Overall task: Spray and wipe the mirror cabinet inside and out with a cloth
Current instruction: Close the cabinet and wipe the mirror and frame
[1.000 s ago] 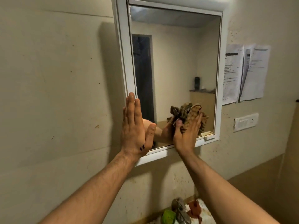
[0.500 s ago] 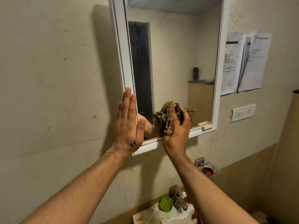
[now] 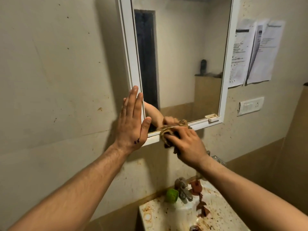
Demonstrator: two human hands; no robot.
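A white-framed mirror cabinet (image 3: pixel 224 77) hangs on the beige wall, its mirrored door shut. My left hand (image 3: pixel 131 120) lies flat with fingers straight against the frame's lower left corner. My right hand (image 3: pixel 188 144) grips a bunched brown checked cloth (image 3: pixel 166 135) and presses it on the bottom frame rail, just right of my left thumb. The mirror reflects the cloth and my arm. Much of the cloth is hidden under my fingers.
Below stands a stained white washbasin (image 3: pixel 221 219) with a metal tap (image 3: pixel 183 189), a green cup (image 3: pixel 171 195) and reddish-brown debris. Papers (image 3: pixel 256 50) and a white switch plate (image 3: pixel 250 105) are on the wall right of the cabinet.
My right hand has carried the cloth down from the lower mirror glass onto the bottom frame rail. My left hand has stayed flat on the left corner. The view has tilted downward.
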